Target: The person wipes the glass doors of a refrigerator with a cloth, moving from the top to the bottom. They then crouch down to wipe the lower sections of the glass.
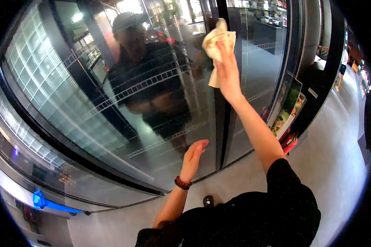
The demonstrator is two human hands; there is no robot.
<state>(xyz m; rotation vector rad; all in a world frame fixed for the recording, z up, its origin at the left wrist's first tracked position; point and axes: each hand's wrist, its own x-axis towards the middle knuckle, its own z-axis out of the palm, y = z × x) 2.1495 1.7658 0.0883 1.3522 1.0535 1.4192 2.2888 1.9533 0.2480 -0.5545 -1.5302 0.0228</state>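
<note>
My right hand (pixel 228 76) is raised high and presses a cream-coloured cloth (pixel 212 46) against the glass door (pixel 202 111), beside its dark vertical frame (pixel 222 142). The cloth is bunched under my fingers, with one end hanging below the palm. Lower down, my left hand (pixel 191 159) is held in front of the glass with nothing in it, its fingers loosely extended. A dark beaded bracelet (pixel 182 182) circles that wrist. Wire shelf edges (pixel 140 87) show behind the pane, mixed with a person's reflection.
Right of the door stand picture panels (pixel 288 107) and a red object (pixel 290 143) near the floor. A pale grey floor (pixel 329 136) runs along the right side. At lower left is a bright blue object (pixel 39 200). My shoe (pixel 208 201) shows below.
</note>
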